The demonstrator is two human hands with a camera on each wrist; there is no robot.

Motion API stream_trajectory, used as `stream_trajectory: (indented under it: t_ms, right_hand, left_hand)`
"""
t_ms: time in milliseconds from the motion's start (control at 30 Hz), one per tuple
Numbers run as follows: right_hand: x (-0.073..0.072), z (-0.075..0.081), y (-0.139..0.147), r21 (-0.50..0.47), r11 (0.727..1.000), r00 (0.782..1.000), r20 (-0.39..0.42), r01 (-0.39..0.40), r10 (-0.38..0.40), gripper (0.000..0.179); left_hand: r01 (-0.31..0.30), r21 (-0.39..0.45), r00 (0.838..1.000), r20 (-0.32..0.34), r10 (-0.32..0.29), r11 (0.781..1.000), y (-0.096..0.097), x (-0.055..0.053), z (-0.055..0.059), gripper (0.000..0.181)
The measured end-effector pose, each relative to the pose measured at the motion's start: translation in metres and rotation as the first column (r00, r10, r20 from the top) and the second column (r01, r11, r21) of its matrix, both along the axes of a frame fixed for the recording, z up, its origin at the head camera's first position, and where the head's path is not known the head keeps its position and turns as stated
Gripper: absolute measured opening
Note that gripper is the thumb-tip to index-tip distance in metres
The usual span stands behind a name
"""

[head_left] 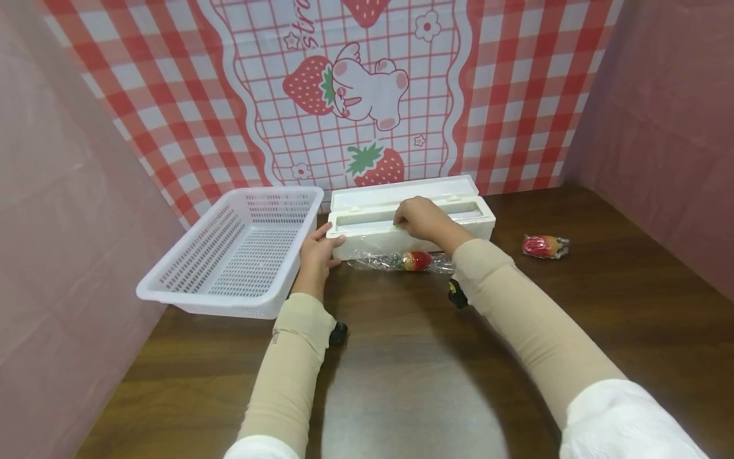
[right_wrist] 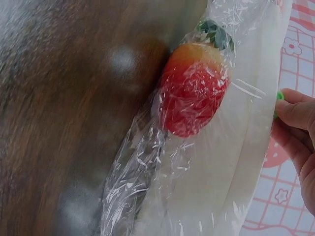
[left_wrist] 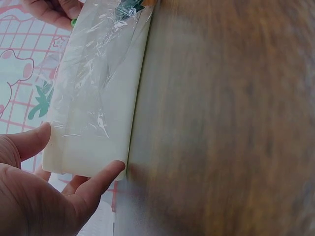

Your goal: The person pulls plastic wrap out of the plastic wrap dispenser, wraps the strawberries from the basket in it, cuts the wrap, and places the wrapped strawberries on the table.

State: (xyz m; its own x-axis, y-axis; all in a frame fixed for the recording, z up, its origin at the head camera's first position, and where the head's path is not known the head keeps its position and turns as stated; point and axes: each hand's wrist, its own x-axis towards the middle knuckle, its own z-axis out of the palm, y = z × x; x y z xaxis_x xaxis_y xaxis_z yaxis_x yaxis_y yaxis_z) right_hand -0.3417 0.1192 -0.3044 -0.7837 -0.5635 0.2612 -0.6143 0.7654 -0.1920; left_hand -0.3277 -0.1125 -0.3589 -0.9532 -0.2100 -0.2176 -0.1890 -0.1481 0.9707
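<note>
A long white cling film dispenser (head_left: 395, 241) stands with its lid (head_left: 404, 191) raised at the back. My left hand (head_left: 315, 255) grips its left end, thumb near the top edge and fingers around the end, as the left wrist view also shows. At the dispenser's front top edge, my right hand (head_left: 423, 220) pinches a small green piece (right_wrist: 280, 96), mostly hidden by the fingertips. Clear film (right_wrist: 130, 182) hangs over the front of the dispenser. A red and yellow strawberry (right_wrist: 194, 91) with green leaves lies against that front, covered by the film.
On the left stands a white perforated plastic basket (head_left: 289, 271). Another red and yellow fruit (head_left: 545, 247), wrapped in film, lies on the brown wooden table (head_left: 401, 382) to the right. A red checked cloth (head_left: 516, 95) with strawberry prints hangs behind the dispenser.
</note>
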Motion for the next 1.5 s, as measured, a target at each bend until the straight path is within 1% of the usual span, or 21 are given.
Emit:
stream_trajectory:
  t_ms: [367,600,800,1200,1500]
  right_hand:
    - [0.001,0.0,0.008,-0.012,1.0,1.0,0.012,0.008,-0.008,0.015]
    - [0.0,-0.002,0.013,-0.02,1.0,1.0,-0.024,-0.012,0.012,0.016]
    - [0.0,-0.003,0.015,-0.016,1.0,1.0,-0.015,-0.002,0.001,0.015]
    - [0.002,-0.006,0.027,-0.033,0.999,0.999,-0.033,0.02,-0.021,0.014]
    - [0.003,-0.005,0.031,-0.016,0.999,0.999,-0.032,0.028,-0.029,0.013]
  left_hand:
    - [0.004,0.01,1.0,-0.003,-0.004,1.0,0.001,0.001,0.0,0.059]
    - [0.01,0.011,1.0,-0.011,-0.01,1.0,0.001,0.001,0.001,0.059]
    - [0.012,0.01,1.0,-0.007,-0.012,1.0,0.001,0.002,0.002,0.059]
    - [0.008,0.01,1.0,-0.006,-0.008,1.0,0.001,0.001,0.001,0.059]
    - [0.007,0.013,1.0,-0.006,-0.007,1.0,-0.001,0.001,0.001,0.059]
